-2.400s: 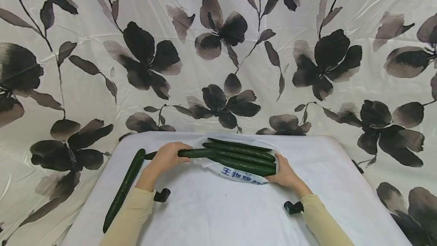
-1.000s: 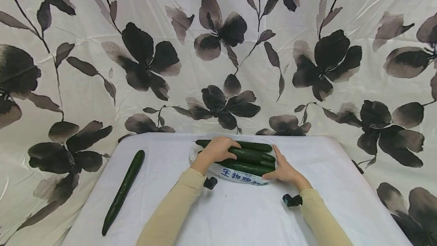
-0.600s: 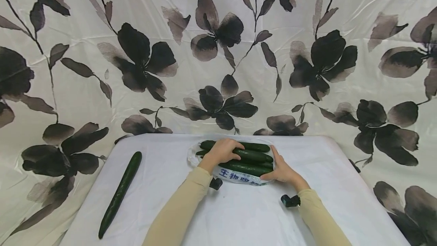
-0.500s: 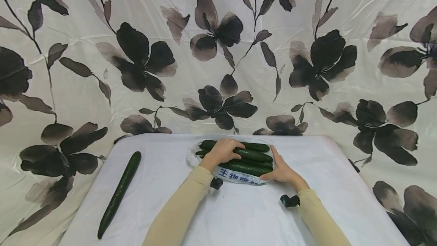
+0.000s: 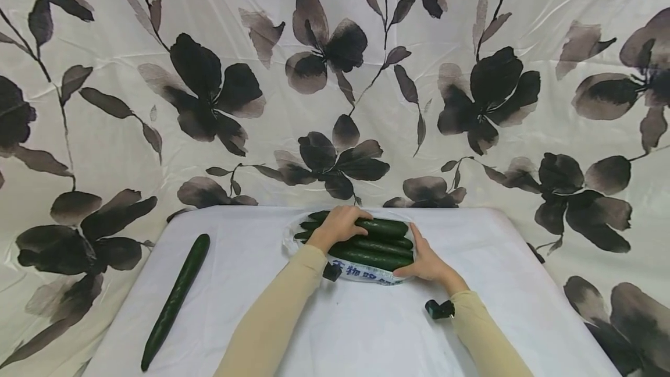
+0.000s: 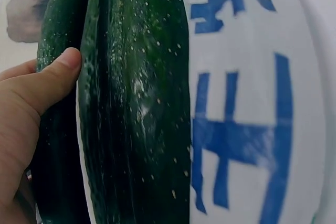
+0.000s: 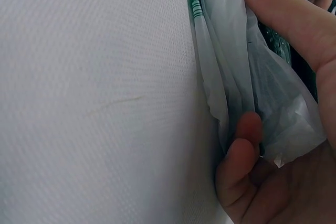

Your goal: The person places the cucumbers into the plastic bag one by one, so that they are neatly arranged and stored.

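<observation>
Several dark green cucumbers [image 5: 377,243] lie side by side in a white plastic bag [image 5: 366,275] with blue print, at the back middle of the white table [image 5: 366,330]. My left hand [image 5: 341,223] lies over the top of the bundle with its fingers curled round the rear cucumbers. In the left wrist view the thumb [image 6: 50,80] presses against a cucumber [image 6: 136,114] beside the printed bag [image 6: 247,129]. My right hand [image 5: 423,260] holds the bag's right edge. In the right wrist view its thumb [image 7: 241,150] and fingers [image 7: 283,19] pinch the plastic [image 7: 252,87].
One long loose cucumber [image 5: 175,298] lies at the table's left side, pointing toward the front left corner. A flowered cloth [image 5: 335,74] hangs behind and around the table. Bare white tabletop [image 7: 94,98] spreads in front of the bag.
My left hand slid a cucumber rightward into the bag and now sits on the bundle's left end. The right hand kept hold of the bag's edge throughout.
</observation>
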